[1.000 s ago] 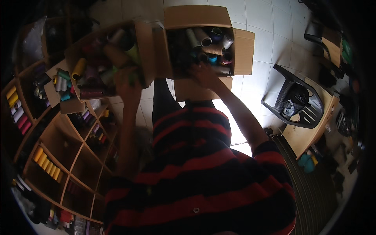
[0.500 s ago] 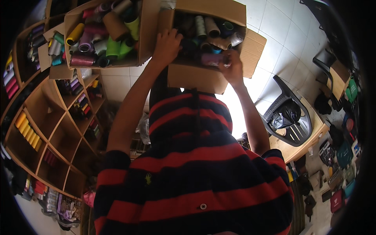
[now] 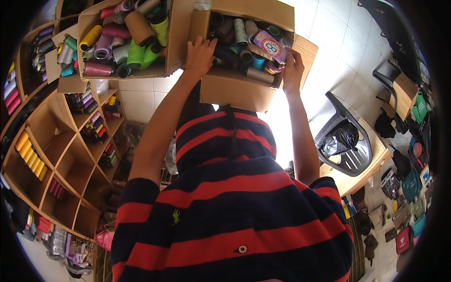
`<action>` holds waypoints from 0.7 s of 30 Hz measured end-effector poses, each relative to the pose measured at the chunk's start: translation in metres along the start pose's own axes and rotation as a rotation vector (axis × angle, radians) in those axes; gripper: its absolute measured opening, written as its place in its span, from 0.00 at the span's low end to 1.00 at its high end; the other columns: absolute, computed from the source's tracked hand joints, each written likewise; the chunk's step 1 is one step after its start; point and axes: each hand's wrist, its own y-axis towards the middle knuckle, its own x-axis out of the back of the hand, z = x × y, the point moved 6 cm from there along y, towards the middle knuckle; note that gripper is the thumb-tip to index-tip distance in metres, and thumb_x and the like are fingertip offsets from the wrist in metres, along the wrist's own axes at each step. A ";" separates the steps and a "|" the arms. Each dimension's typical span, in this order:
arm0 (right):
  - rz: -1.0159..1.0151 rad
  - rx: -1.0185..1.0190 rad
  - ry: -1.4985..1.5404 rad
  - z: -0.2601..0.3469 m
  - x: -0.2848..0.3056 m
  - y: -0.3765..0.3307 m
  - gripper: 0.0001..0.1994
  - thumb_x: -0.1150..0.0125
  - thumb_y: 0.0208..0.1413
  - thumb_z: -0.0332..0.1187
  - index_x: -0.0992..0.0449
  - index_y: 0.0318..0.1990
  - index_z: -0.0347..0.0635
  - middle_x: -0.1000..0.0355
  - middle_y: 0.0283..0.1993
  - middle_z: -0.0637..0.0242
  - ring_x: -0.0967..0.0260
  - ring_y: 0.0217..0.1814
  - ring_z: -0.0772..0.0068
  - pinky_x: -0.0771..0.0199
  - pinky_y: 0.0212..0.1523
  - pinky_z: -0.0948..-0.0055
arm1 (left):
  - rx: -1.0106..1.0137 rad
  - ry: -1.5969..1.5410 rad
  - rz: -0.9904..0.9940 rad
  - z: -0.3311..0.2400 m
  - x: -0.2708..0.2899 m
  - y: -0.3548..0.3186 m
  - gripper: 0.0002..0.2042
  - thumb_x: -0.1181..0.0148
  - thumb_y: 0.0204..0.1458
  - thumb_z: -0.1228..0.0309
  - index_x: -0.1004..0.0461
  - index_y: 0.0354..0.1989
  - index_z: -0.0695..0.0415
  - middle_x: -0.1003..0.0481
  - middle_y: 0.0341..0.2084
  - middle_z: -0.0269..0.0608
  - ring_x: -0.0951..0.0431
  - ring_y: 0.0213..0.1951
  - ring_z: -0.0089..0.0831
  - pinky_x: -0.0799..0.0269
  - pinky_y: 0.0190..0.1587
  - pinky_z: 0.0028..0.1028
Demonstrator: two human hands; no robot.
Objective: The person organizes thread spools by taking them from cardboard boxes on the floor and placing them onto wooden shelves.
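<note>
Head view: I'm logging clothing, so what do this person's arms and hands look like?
The left hand and right hand are bare, with no gloves or watch showing. Short sleeves, striped dark navy and red, leave the forearms uncovered.

Bold figures pop from the round badge (image 3: 271,46) on the purple item (image 3: 261,36), and a yellow-green emblem (image 3: 176,216) marks the striped shirt (image 3: 225,188)

It's red and navy stripes across the shirt (image 3: 202,207), lower centre; green thread cones (image 3: 135,54), upper left, yellow cone (image 3: 90,37) there too; purple-and-white spool (image 3: 271,45), upper centre!
</note>
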 end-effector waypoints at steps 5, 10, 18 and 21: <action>0.000 -0.039 0.117 0.009 -0.007 -0.015 0.14 0.55 0.63 0.34 0.31 0.49 0.33 0.29 0.36 0.58 0.32 0.32 0.76 0.28 0.31 0.77 | 0.054 -0.342 -0.127 0.001 0.022 -0.013 0.20 0.36 0.45 0.71 0.27 0.50 0.51 0.25 0.40 0.39 0.33 0.47 0.40 0.41 0.46 0.40; 0.178 -0.086 0.273 0.033 -0.048 -0.030 0.15 0.58 0.63 0.34 0.30 0.52 0.36 0.29 0.43 0.63 0.32 0.40 0.77 0.30 0.38 0.77 | 0.120 -0.649 -0.403 0.018 0.093 -0.069 0.15 0.38 0.49 0.73 0.27 0.47 0.52 0.27 0.37 0.42 0.31 0.41 0.40 0.37 0.47 0.36; 0.393 0.100 0.231 0.119 -0.224 -0.094 0.12 0.45 0.54 0.29 0.30 0.46 0.37 0.30 0.41 0.63 0.31 0.40 0.74 0.29 0.38 0.73 | 0.537 -0.859 -0.924 0.183 0.181 -0.154 0.11 0.46 0.58 0.73 0.29 0.48 0.62 0.27 0.36 0.38 0.26 0.36 0.25 0.29 0.39 0.25; 0.269 0.341 0.103 0.132 -0.292 -0.111 0.13 0.38 0.47 0.27 0.32 0.40 0.36 0.33 0.37 0.60 0.31 0.35 0.65 0.30 0.35 0.67 | 0.607 -0.905 -0.881 0.222 0.191 -0.149 0.12 0.46 0.57 0.73 0.29 0.49 0.62 0.27 0.33 0.38 0.26 0.28 0.23 0.28 0.29 0.22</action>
